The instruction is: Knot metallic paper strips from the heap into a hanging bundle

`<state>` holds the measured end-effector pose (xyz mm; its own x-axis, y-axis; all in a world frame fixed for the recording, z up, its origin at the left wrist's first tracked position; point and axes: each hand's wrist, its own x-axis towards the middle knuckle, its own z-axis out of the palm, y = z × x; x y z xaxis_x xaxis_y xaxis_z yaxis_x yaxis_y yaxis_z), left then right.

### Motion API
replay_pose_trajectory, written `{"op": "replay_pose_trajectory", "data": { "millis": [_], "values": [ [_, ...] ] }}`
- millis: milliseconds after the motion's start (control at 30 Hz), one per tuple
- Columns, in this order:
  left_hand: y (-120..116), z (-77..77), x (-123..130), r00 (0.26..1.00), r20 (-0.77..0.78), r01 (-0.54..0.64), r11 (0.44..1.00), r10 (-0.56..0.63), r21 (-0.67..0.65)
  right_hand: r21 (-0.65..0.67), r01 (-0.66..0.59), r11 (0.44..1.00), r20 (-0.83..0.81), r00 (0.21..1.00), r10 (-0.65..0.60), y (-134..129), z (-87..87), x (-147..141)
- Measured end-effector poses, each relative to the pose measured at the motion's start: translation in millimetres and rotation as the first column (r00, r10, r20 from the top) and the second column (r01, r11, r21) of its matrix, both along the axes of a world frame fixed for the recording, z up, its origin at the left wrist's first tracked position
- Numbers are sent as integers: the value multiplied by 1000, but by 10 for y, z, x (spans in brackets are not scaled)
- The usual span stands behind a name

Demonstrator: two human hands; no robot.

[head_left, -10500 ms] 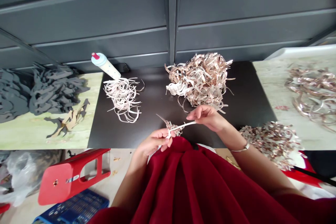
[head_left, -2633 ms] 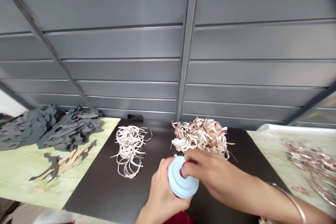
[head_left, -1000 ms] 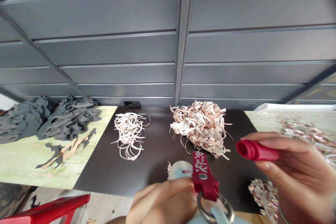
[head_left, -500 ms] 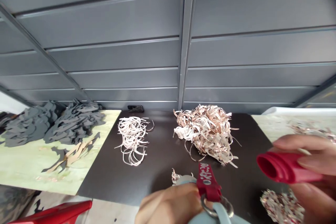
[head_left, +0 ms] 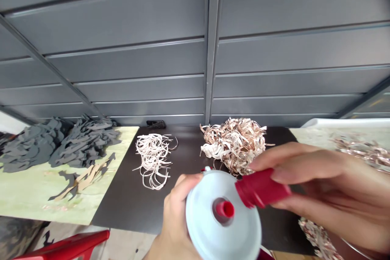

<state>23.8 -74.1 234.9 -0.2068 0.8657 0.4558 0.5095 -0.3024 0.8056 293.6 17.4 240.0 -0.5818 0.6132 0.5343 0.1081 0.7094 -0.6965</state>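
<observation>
My left hand is wrapped round the side of a pale blue water bottle. The round top of the bottle faces me, with a red spout standing in its middle. Between the thumb and fingers of my right hand is a red, ridged bottle cap. The cap is tilted, its ridged end towards the bottle, at the right edge of the top; whether they touch I cannot tell. The lower part of the bottle is out of sight.
Behind the bottle, a tangled heap of white and copper-coloured strips lies on the dark mat, with white strips to its left. Grey cut pieces are piled at far left. A red plastic edge juts in below. Grey panels rise behind.
My right hand has brought the red cap leftward to the bottle. My left hand has raised and tipped the bottle, so its top and red spout now show; the red strap is mostly hidden.
</observation>
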Motion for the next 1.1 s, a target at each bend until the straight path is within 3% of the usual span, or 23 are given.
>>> {"op": "replay_pose_trajectory", "data": {
  "millis": [67,133,200,267,367,567,700,933,1100],
  "values": [
    [49,-47,-44,998,-20,68,996,-67,62,52,-168,984,49,985,165,202,593,-554],
    [82,-111,-70,999,-35,20,996,-17,85,-24,-189,982,68,979,190,272,778,-841],
    [110,-178,-78,997,-32,-67,996,69,58,-140,-183,973,36,981,190,282,643,-937],
    [145,-235,-79,993,-14,-116,993,116,5,-243,-191,951,-20,981,192,295,390,-975],
    [218,-294,-99,989,17,-148,988,149,-50,-309,-228,923,-91,973,210,361,119,-1089],
    [405,-373,-289,975,37,-214,973,218,-84,-288,-260,922,-94,965,243,551,6,-1411],
    [610,-398,-506,959,99,-253,959,266,-126,-266,-197,944,-92,980,179,687,-111,-1610],
    [1170,-488,-1199,878,47,-475,879,477,-48,-227,-24,974,-24,1000,19,879,-445,-1727],
    [1686,-713,-1975,808,31,-589,808,589,-13,-251,86,964,52,996,-75,951,-948,-1482]
  ]
}}
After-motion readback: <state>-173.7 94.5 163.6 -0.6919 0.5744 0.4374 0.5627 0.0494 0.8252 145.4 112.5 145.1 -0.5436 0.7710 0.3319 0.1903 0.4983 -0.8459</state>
